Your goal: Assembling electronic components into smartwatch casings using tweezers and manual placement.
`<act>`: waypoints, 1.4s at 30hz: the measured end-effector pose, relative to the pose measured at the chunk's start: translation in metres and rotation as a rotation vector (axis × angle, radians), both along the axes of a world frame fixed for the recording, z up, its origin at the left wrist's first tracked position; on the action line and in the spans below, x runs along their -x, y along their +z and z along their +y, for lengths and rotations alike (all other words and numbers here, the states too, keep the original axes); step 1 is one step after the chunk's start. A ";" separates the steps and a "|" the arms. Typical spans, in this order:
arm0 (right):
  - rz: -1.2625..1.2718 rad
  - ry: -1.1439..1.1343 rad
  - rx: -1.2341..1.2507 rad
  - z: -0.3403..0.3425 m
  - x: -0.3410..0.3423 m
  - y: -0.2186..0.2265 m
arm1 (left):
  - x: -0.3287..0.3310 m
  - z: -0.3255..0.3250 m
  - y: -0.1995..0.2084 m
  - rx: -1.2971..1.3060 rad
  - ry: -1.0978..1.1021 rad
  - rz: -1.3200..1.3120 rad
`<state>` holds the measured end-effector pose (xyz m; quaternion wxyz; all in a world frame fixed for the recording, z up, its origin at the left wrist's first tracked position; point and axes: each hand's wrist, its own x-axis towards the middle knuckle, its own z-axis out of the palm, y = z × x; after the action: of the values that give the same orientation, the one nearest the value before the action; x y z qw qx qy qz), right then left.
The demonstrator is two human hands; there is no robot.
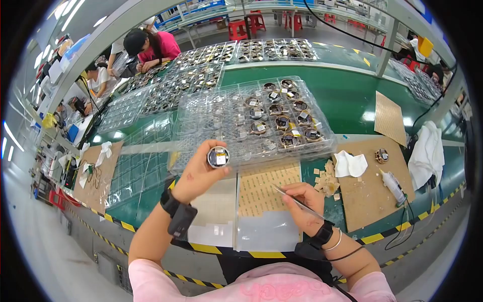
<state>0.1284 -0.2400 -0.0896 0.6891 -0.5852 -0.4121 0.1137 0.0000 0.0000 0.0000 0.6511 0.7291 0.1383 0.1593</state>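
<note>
One round unit [218,157] hovering by near edge of tray [324,140], left hand [198,176] fingers pinching it snug; right hand [308,205] fingers gripping tweezers [302,205] over patterned sheet [261,196]. Guessing sticker-picking step; next probably needing steady tips.

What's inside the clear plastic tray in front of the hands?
The tray holds round parts in its right half, many bearing white patches; what lies beneath them is covered. The left hand, holding another round part, hides some of the near edge.
</note>
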 end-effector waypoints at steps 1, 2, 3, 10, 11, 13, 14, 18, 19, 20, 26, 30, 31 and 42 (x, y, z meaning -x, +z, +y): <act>0.028 0.014 -0.001 0.003 0.004 0.002 | -0.006 0.008 0.003 -0.130 0.019 0.048; 0.050 0.026 0.005 0.001 0.003 0.005 | -0.017 0.012 0.005 -0.253 0.037 0.089; 0.071 0.038 0.011 0.000 0.001 0.007 | -0.028 0.016 0.007 -0.376 0.056 0.129; 0.075 0.033 0.080 -0.003 -0.005 0.008 | -0.112 0.061 0.014 -0.712 0.073 0.188; 0.071 0.046 0.110 -0.002 -0.005 0.008 | -0.125 0.072 0.013 -0.827 0.090 0.189; 0.075 0.048 0.093 0.000 -0.004 0.006 | -0.150 0.097 0.005 -0.860 0.116 0.197; 0.078 0.051 0.086 0.000 -0.004 0.005 | -0.164 0.109 0.000 -0.882 0.142 0.205; -0.003 -0.017 0.036 -0.001 -0.009 0.007 | -0.209 0.134 -0.018 -0.946 0.212 0.219; -0.042 -0.045 0.017 -0.001 -0.010 0.008 | -0.219 0.139 -0.023 -0.964 0.239 0.228; -0.040 -0.061 0.019 -0.001 -0.011 0.009 | -0.228 0.141 -0.025 -0.965 0.224 0.222; -0.121 -0.033 0.086 0.001 -0.017 0.013 | -0.249 0.157 -0.046 -1.091 0.326 0.105; -0.132 -0.066 0.069 0.000 -0.020 0.013 | -0.236 0.129 -0.030 -1.105 0.246 0.100; -0.147 -0.074 0.050 0.001 -0.019 0.014 | -0.229 0.123 -0.019 -1.111 0.208 0.127; -0.081 -0.141 -0.005 -0.001 -0.021 0.018 | -0.155 -0.016 0.006 -1.099 -0.356 -0.020</act>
<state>0.1491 -0.2406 -0.0713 0.6797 -0.6151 -0.3975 0.0400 0.1549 -0.0163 0.0064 0.1951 0.9707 -0.0956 0.1024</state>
